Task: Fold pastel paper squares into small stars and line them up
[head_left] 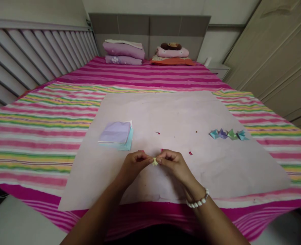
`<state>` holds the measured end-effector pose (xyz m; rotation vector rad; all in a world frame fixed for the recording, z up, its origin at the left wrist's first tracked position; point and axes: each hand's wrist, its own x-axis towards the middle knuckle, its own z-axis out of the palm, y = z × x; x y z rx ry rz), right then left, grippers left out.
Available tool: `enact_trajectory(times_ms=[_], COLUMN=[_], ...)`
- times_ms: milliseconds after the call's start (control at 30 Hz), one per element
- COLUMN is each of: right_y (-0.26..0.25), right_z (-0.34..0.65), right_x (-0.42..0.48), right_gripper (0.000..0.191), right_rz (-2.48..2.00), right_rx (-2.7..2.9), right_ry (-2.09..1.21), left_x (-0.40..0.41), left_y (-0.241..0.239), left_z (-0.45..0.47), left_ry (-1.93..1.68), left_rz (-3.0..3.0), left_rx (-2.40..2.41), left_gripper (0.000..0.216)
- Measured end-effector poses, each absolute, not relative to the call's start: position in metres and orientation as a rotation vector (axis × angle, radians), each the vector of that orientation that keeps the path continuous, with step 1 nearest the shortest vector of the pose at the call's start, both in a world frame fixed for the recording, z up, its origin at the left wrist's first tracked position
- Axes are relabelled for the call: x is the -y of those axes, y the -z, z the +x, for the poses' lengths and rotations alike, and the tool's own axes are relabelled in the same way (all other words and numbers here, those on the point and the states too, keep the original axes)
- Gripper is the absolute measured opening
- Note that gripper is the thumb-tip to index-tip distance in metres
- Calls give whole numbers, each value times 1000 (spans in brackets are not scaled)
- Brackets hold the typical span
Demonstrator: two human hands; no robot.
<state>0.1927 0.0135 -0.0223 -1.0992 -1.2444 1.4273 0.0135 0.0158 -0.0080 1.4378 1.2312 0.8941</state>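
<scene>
Between both hands, above the near part of the large pale sheet (150, 115), is a small pale yellow folded paper (155, 162). My left hand (135, 163) pinches its left side between thumb and fingers. Its right side is gripped by the thumb and fingers of my right hand (174, 162), with a white bead bracelet (197, 202) on that wrist. The fingers cover most of the paper, so its exact shape is hidden. Small red scraps peek out just beyond the fingers.
Left on the sheet lies a stack of lilac, white and turquoise paper squares (116, 132). At right, several folded paper pieces (227, 134) stand in a row. A red scrap (190, 153) and tiny bits are scattered mid-sheet. Folded bedding (124, 52) sits by the headboard (150, 30).
</scene>
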Motion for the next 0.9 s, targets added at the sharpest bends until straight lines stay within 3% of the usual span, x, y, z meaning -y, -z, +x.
enact_trajectory(times_ms=[300,500,667,900], right_y=[28,32,31,31], right_z=[180,180,178,177], right_x=[-19,-25,-25,-24], right_gripper=[22,23,20,26], right_rz=[-1120,-1114,-1119,-1134], right_rx=[763,483,470,600], right_ry=[-1608,-1749,-1784,-1796], left_x=[-23,-23,-21,-27], left_y=[23,27,25,27], left_z=[17,11,10,16], left_ry=[-851,-1131,-1145,-1097], left_rz=[1222,1552,1952,1814], left_rx=[-1206,-1183,-1047,-1094], left_gripper=[34,32,12,11])
